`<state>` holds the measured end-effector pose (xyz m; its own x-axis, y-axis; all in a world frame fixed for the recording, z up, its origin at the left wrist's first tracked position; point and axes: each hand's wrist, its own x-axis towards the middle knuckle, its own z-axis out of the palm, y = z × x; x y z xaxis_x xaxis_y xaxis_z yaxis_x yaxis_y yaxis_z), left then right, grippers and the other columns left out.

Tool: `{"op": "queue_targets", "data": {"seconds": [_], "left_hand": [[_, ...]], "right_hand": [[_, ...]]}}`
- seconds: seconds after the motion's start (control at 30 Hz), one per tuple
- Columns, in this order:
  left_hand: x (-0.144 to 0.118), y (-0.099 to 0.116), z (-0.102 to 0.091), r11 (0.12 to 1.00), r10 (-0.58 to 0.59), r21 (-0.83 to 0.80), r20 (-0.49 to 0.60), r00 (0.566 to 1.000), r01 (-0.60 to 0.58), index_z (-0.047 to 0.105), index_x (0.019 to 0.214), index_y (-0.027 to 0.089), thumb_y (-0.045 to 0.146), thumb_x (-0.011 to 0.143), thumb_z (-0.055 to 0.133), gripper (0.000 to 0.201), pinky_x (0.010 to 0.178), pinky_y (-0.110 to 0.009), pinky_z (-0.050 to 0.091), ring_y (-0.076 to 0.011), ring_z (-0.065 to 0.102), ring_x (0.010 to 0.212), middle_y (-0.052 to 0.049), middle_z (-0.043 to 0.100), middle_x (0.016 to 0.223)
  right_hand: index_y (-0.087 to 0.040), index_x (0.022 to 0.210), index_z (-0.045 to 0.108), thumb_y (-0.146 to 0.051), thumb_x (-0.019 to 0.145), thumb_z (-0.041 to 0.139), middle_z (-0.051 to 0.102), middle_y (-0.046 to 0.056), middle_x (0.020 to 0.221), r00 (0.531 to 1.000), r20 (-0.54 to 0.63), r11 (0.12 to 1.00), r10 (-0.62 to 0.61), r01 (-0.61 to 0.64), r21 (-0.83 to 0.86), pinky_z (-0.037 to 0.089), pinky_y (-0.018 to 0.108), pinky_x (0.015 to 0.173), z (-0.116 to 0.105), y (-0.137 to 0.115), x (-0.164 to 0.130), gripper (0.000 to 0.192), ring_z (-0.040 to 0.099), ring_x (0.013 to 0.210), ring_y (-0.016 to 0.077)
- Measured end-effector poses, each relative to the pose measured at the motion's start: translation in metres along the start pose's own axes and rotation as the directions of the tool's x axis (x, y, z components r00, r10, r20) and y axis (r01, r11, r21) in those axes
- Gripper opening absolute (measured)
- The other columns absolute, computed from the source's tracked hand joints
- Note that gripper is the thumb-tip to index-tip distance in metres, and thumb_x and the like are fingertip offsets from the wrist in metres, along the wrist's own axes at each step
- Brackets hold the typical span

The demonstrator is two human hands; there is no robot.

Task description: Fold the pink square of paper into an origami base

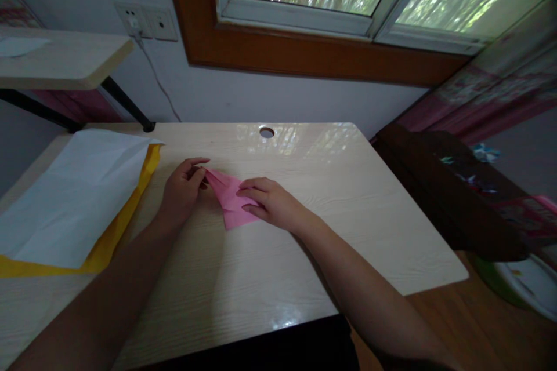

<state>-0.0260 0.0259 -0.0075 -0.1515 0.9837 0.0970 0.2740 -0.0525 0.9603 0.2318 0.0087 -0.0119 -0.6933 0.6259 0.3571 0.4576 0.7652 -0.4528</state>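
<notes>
A pink sheet of paper (235,208) with creases lies on the pale wooden desk (369,226), its upper left part lifted and folded to a narrow point. My left hand (183,185) pinches that point between thumb and fingertips. On the right side of the sheet rests my right hand (272,203), thumb and fingers apart and touching the paper. It covers the sheet's right edge.
A large white sheet (82,197) lies over a yellow sheet (122,214) at the left. A raised shelf (65,61) stands behind them. Toward the back edge is a round hole (267,133). A dark wooden piece of furniture (439,185) stands right of the desk.
</notes>
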Motion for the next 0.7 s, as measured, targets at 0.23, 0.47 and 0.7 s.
{"op": "queue_targets", "data": {"seconds": [0.23,0.47,0.7], "left_hand": [[0.0,0.002,-0.005,0.945,0.125,0.304,0.009,0.992,-0.122,0.078,0.103,0.022,0.026,0.087,0.051,0.032,0.084,-0.032,0.052,-0.0185,0.066,0.082,-0.004,0.074,0.098],[0.003,-0.004,-0.006,0.867,0.27,0.414,0.074,0.96,-0.276,0.079,0.097,0.02,0.018,0.083,0.052,0.03,0.093,-0.035,0.049,-0.022,0.065,0.096,-0.006,0.069,0.099],[0.001,-0.002,-0.006,0.862,0.246,0.434,0.092,0.965,-0.261,0.079,0.099,0.022,0.017,0.083,0.052,0.032,0.086,-0.033,0.051,-0.0214,0.063,0.093,-0.005,0.066,0.1]], "right_hand": [[-0.024,0.129,0.067,-0.028,0.1,0.06,0.065,0.013,0.133,1.0,0.023,1.0,0.0,0.0,-0.001,0.051,0.047,0.105,-0.004,-0.004,0.0,0.03,0.061,0.123,0.0249],[-0.026,0.121,0.072,-0.024,0.101,0.058,0.064,0.012,0.135,0.999,0.032,1.0,-0.022,0.022,-0.013,0.051,0.047,0.104,-0.005,0.001,-0.002,0.024,0.062,0.123,0.0245],[-0.025,0.123,0.07,-0.009,0.094,0.057,0.063,0.011,0.138,1.0,0.015,0.999,-0.017,0.017,-0.035,0.052,0.044,0.103,-0.007,0.01,-0.008,0.036,0.061,0.126,0.0234]]}}
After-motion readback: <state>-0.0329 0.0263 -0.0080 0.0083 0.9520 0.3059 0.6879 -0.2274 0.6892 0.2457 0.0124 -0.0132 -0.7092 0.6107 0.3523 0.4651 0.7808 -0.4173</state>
